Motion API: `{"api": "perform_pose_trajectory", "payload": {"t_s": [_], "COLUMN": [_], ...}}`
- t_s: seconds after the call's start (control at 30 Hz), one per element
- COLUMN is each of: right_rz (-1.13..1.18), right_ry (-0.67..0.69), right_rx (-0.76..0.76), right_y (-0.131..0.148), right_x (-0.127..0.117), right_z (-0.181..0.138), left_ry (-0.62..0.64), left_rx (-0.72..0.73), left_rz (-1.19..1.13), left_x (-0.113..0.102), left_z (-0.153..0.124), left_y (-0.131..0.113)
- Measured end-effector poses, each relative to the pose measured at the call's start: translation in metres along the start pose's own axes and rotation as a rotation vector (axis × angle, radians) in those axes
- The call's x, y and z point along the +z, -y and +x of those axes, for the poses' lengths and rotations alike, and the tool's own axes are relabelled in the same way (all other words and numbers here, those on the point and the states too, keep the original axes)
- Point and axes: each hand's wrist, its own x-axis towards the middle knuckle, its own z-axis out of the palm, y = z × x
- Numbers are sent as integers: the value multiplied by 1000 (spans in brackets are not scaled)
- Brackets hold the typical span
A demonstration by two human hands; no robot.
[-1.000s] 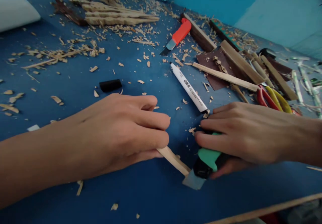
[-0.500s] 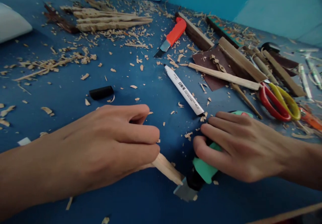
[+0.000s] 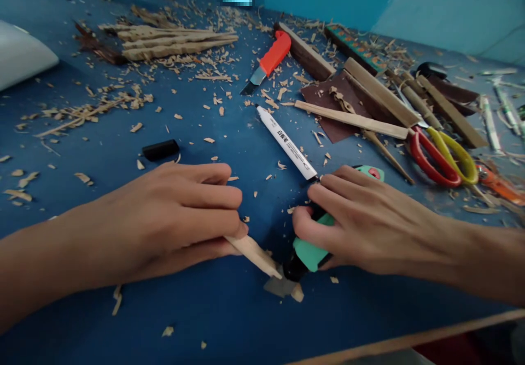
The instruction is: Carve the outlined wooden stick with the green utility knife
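Head view. The white marker pen (image 3: pixel 286 143), uncapped, carries a short line of black print along its barrel; the characters are too small to read. It lies just beyond the right hand (image 3: pixel 369 225), its rear end beside the fingertips.

The thin pale wooden stick (image 3: pixel 254 253) has its long axis running from under the left hand (image 3: pixel 172 217) down and toward the right hand, and its free end points at the blade. The green-and-black utility knife (image 3: pixel 309 250) lies along the same diagonal from the opposite side, with its grey blade (image 3: pixel 279 285) touching the stick's end.

The left hand is curled narrow and presses the stick flat on the blue tabletop (image 3: pixel 229 321). The right hand is closed around the knife handle. A black pen cap (image 3: pixel 160 149) lies just beyond the left hand.
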Motion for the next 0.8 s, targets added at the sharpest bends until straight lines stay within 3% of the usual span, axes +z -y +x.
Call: {"api": "perform_pose_trajectory", "payload": {"t_s": [0.13, 0.4, 0.47, 0.63, 0.8], "right_rz": [92, -142, -98, 231, 310], "right_ry": [87, -83, -80, 14, 75], "right_rx": [-10, 74, 69, -9, 66], "right_y": [-5, 12, 10, -6, -19], "right_x": [-3, 8, 7, -6, -35], "right_z": [3, -6, -7, -9, -6], "left_ry": [72, 96, 87, 28, 3], "left_rx": [63, 29, -11, -19, -84], "left_rz": [21, -75, -161, -100, -73], "left_x": [-3, -5, -6, -10, -8], "left_z": [2, 4, 5, 5, 5], "left_y": [2, 2, -2, -11, -16]}}
